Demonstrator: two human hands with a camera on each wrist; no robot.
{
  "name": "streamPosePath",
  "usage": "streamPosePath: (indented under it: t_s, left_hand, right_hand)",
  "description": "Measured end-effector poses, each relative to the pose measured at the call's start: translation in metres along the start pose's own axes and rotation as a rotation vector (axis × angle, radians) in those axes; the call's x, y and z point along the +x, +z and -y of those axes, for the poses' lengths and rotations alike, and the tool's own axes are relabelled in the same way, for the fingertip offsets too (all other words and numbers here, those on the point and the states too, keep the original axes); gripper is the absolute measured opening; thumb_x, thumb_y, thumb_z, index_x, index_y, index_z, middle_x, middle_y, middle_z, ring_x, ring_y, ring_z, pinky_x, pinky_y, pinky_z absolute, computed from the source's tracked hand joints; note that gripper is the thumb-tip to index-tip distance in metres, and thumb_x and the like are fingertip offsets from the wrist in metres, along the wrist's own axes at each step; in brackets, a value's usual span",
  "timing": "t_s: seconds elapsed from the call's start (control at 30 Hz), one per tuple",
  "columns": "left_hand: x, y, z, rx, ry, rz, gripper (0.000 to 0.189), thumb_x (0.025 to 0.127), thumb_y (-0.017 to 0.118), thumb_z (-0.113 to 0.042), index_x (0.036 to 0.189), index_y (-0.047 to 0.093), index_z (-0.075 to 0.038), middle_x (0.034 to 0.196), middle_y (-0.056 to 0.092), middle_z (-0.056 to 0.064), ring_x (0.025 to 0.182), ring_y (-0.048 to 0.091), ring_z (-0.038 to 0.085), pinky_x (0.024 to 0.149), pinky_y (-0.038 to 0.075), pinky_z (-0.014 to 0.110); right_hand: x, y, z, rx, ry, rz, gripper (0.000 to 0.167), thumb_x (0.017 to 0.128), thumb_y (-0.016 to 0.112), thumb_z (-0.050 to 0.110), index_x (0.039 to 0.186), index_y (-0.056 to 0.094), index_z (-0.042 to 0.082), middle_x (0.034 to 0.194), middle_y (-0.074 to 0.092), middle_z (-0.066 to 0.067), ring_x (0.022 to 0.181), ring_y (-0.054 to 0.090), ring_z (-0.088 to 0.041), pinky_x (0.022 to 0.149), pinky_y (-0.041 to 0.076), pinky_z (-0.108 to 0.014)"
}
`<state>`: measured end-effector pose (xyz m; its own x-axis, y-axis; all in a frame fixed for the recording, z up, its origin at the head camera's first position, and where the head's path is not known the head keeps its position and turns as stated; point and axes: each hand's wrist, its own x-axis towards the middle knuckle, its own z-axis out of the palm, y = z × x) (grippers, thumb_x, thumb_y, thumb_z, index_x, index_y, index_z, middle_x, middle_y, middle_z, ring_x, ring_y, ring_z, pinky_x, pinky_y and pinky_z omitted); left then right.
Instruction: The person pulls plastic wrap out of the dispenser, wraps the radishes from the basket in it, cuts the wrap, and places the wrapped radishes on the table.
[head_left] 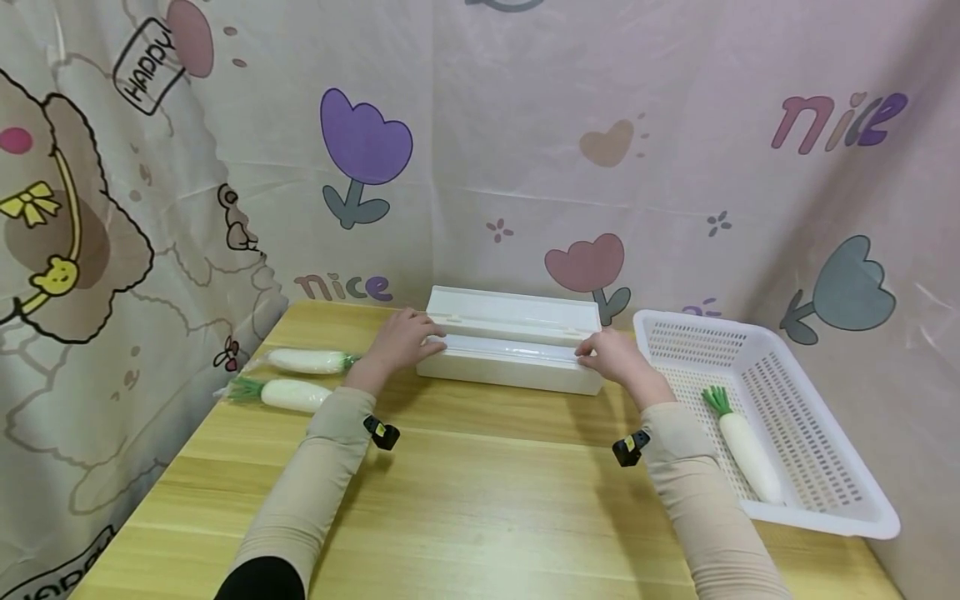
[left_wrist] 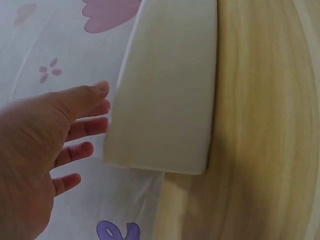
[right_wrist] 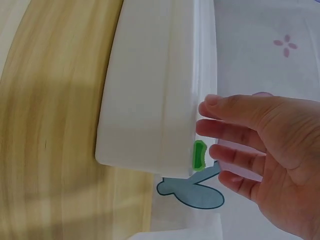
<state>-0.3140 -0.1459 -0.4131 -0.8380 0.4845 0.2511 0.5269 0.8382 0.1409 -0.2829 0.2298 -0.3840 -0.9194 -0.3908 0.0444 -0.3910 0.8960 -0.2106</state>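
Observation:
A long white cling film dispenser (head_left: 510, 372) stands at the back of the table with its lid (head_left: 517, 310) raised. Shiny clear cling film (head_left: 517, 348) shows along its opening. My left hand (head_left: 399, 340) is at the left end, thumb and forefinger pinching at the front rim where the film lies. At the right end my right hand (head_left: 617, 358) pinches the same way, thumb against forefinger. In the right wrist view, a small green piece (right_wrist: 199, 155) sits on the dispenser's end beside the fingers. The other fingers of both hands are spread loosely.
Two white radishes (head_left: 307, 361) in clear wrapping lie at the table's left, near the left forearm. On the right, a white perforated basket (head_left: 817, 408) holds one white radish (head_left: 750, 457) with green stalks. A patterned curtain (head_left: 480, 167) hangs behind the table (head_left: 495, 500).

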Motion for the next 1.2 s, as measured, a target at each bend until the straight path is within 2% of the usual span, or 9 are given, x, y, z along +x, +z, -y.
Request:
streamPosePath:
  t_s: [0.17,0.47,0.77,0.9,1.1,1.2]
  left_hand:
    - [-0.001,0.007,0.004,-0.027,0.010,0.008,0.022,0.094,0.063,-0.032,0.105,0.075,-0.018,0.112,0.072,0.004,0.117,0.055,0.032,0.103,0.042,0.053]
    - [0.002,0.009,0.008,-0.101,-0.016,0.001,0.018,0.095,0.063,-0.027,0.100,0.075,-0.015,0.100,0.074,0.002,0.107,0.058,0.029,0.095,0.046,0.046]
    - [0.007,0.012,0.007,-0.099,-0.016,-0.041,0.018,0.097,0.060,-0.024,0.100,0.072,-0.012,0.100,0.073,0.004,0.106,0.059,0.030,0.093,0.046,0.048]
    - [0.009,0.014,0.007,-0.067,-0.021,-0.046,0.018,0.098,0.058,-0.023,0.099,0.071,-0.011,0.099,0.072,0.004,0.104,0.059,0.030,0.091,0.047,0.047]
    - [0.010,0.016,0.007,-0.081,-0.048,-0.054,0.019,0.099,0.054,-0.022,0.100,0.069,-0.009,0.102,0.072,0.008,0.108,0.060,0.031,0.095,0.047,0.048]
    - [0.011,0.016,0.006,-0.082,-0.058,-0.061,0.020,0.100,0.053,-0.022,0.102,0.068,-0.009,0.103,0.071,0.008,0.105,0.059,0.030,0.093,0.047,0.048]
  right_hand:
    - [0.000,0.003,-0.002,-0.014,-0.005,-0.007,0.015,0.092,0.066,0.014,0.097,0.077,0.006,0.096,0.076,-0.010,0.093,0.065,-0.030,0.084,0.052,-0.047]
    - [0.006,0.005,-0.003,0.003,0.019,0.001,0.013,0.092,0.065,0.015,0.092,0.076,0.008,0.089,0.074,-0.008,0.078,0.061,-0.022,0.073,0.049,-0.041]
    - [0.012,0.007,-0.007,0.011,0.031,-0.015,0.013,0.093,0.062,0.015,0.090,0.073,0.008,0.086,0.072,-0.008,0.076,0.060,-0.021,0.072,0.049,-0.040]
    - [0.014,0.010,-0.008,0.025,0.054,-0.017,0.013,0.095,0.060,0.014,0.089,0.070,0.007,0.085,0.069,-0.008,0.075,0.058,-0.021,0.073,0.049,-0.039]
    - [0.016,0.011,-0.007,0.034,0.061,-0.020,0.013,0.096,0.057,0.012,0.088,0.065,0.005,0.081,0.064,-0.008,0.073,0.054,-0.020,0.070,0.047,-0.036]
    - [0.016,0.009,-0.007,0.040,0.056,-0.026,0.013,0.096,0.056,0.011,0.088,0.064,0.004,0.079,0.062,-0.008,0.072,0.053,-0.020,0.069,0.044,-0.035]
